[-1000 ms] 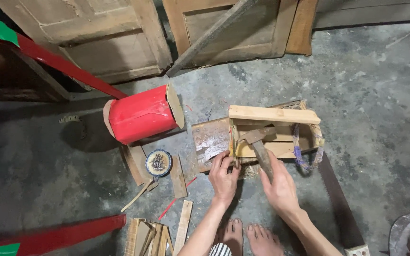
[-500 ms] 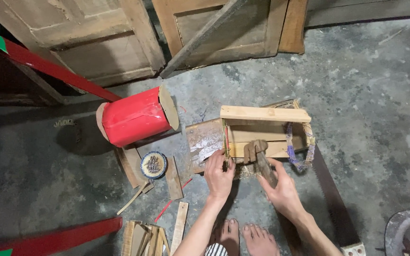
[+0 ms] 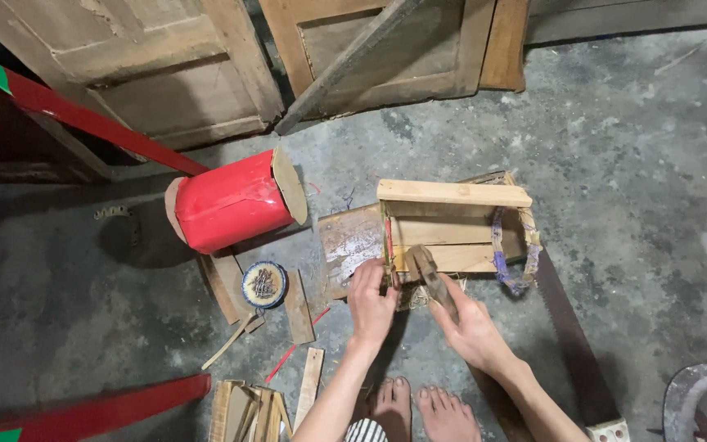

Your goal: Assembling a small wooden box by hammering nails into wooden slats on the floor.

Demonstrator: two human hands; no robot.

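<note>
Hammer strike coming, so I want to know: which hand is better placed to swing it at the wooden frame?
Right, likely: the right hand already grips the hammer, while the left hand steadies the wooden frame.

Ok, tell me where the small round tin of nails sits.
On the concrete floor, left of the left hand: the round tin lies just below the red cylinder, among wood scraps.

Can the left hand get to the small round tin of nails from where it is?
Probably yes. The left hand rests at the wooden frame's corner, and only flat wood scraps lie between it and the round tin.
</note>
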